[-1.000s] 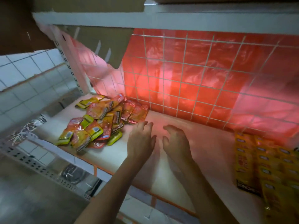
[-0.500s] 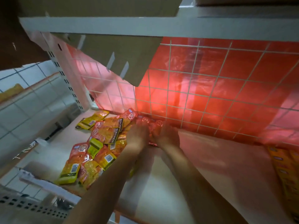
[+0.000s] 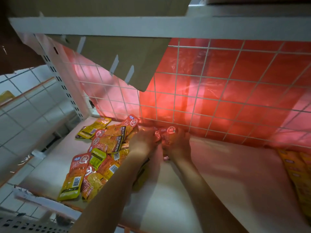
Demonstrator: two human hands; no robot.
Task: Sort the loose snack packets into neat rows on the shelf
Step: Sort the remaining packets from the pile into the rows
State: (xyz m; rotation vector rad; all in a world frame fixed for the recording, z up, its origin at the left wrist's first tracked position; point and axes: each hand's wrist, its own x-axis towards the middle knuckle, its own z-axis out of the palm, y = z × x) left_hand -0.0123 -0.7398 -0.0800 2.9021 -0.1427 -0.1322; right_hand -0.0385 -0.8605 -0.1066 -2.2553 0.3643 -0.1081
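Observation:
A loose heap of orange and yellow snack packets [image 3: 101, 148] lies on the left part of the white shelf [image 3: 218, 174], reaching back to the wire grid. Both hands are at the heap's right end, close to the grid. My left hand [image 3: 143, 143] and my right hand [image 3: 178, 145] hold red-orange packets [image 3: 165, 134] between them; the fingers are curled round the packets and partly hidden by them. A neat row of yellow packets [image 3: 297, 174] lies at the shelf's far right edge.
A white wire grid [image 3: 210, 98] with red plastic sheeting behind it closes the back of the shelf. The shelf above [image 3: 151, 27] hangs low, with a cardboard flap [image 3: 126, 61] drooping down. A perforated upright post [image 3: 67, 88] stands at the left.
Both hands moved from the bare middle of the shelf back and left to the heap's right end, then closed on packets by the grid. The camera came closer.

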